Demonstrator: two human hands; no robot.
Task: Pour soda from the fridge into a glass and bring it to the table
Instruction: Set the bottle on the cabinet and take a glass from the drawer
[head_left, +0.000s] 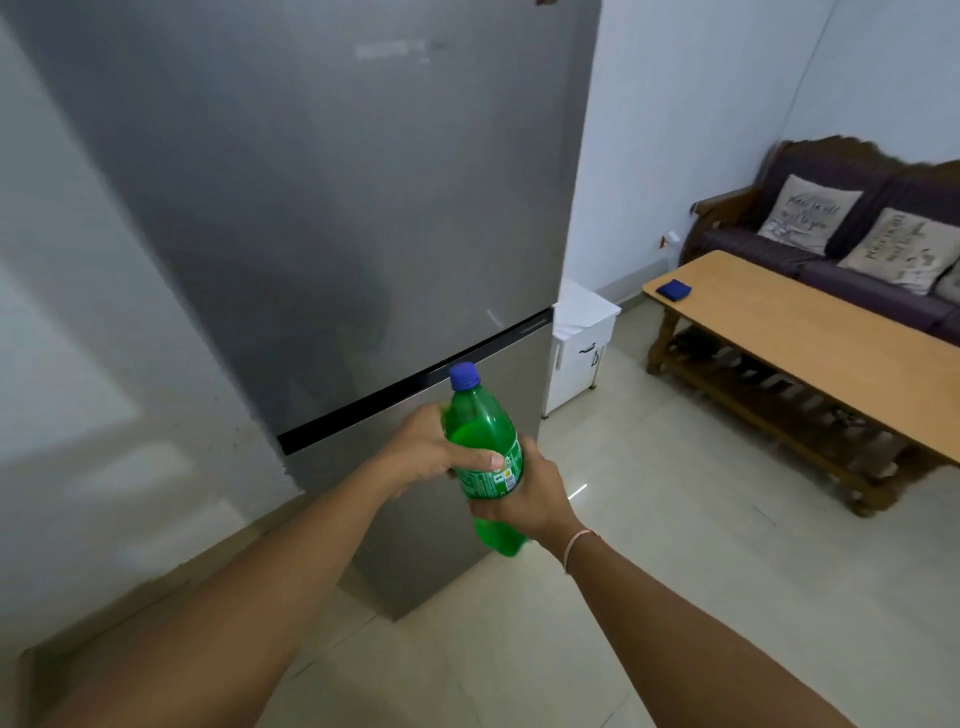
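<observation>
Tall grey steel fridge (332, 234) in front of me, doors shut. Long light-wood table (810, 332) sits well apart to the right; no glass on what shows of it. Green plastic soda bottle with blue cap (480, 447) upright, capped, off the floor. Left hand (441, 452) wraps its upper body, right hand (519, 499) clamps the label; two-handed probably for steadiness.

Walls (675, 130): plain pale, blue-white cast. Floor (649, 597): glossy cream tiles, small light glint. Wooden coffee table (810, 332) with slatted lower shelf at right; blue cloth (673, 289) near its far corner. Behind: dark-upholstered wooden sofa (769, 244), two printed cushions (808, 214). Small white cabinet (582, 353) against wall.
</observation>
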